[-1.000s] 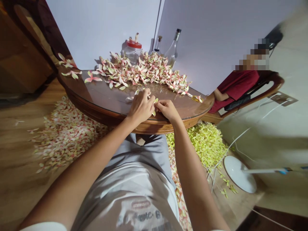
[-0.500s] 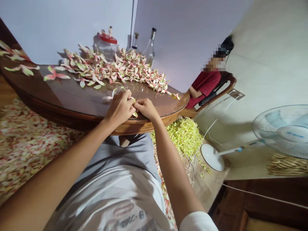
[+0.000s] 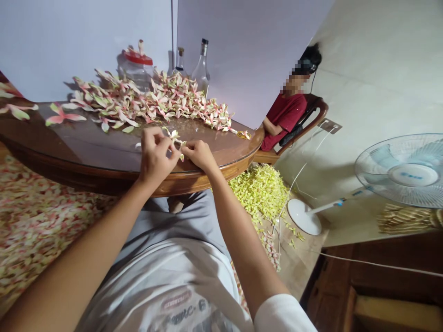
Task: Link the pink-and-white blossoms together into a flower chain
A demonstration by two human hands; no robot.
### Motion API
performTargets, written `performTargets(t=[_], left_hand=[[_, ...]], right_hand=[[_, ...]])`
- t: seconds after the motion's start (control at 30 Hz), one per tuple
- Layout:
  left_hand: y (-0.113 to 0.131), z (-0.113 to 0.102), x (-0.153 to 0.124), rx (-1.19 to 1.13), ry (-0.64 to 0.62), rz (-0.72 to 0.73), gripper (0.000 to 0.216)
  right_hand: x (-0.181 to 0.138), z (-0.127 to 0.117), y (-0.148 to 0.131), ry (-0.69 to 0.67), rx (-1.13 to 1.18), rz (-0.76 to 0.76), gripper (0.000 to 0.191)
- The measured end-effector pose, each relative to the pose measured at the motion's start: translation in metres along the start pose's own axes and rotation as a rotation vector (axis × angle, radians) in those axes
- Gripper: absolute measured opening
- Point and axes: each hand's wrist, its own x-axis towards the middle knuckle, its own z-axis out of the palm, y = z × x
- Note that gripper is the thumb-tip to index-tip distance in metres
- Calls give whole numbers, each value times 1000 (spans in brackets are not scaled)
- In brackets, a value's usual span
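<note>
Glass-topped table point(image 3: 104, 147), left hand point(image 3: 155, 157), right hand point(image 3: 200, 156) pinching pale flower point(image 3: 175, 138)

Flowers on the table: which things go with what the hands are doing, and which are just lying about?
With the job:
left hand
right hand
flower pinched between them
flower heap on the table

Just lying about:
red-lidded jar
glass bottle
fan
</note>
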Motion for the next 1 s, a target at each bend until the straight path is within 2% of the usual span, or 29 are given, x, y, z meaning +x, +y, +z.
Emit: performTargets(t=[0.07, 0.13, 0.3, 0.53, 0.8, 0.93, 1.0], left_hand=[[0, -5, 4, -15, 114, -156, 15], [-1, -9, 8, -31, 174, -290, 18], [-6, -9, 13, -105, 243, -467, 23], [-15, 2, 13, -149, 342, -542, 23], [-14, 7, 15, -145, 385, -603, 22], [-23, 8, 14, -148, 425, -643, 24], [-32, 8, 14, -179, 370, -636, 24]], right_hand=[[2, 1, 2, 32, 28, 33, 35], [5, 1, 5, 65, 62, 65, 37], [11, 5, 12, 144, 158, 121, 40], [13, 9, 13, 224, 283, 158, 47], [16, 13, 12, 303, 437, 202, 42], [18, 10, 16, 358, 529, 249, 39], [18, 6, 18, 399, 582, 285, 37]])
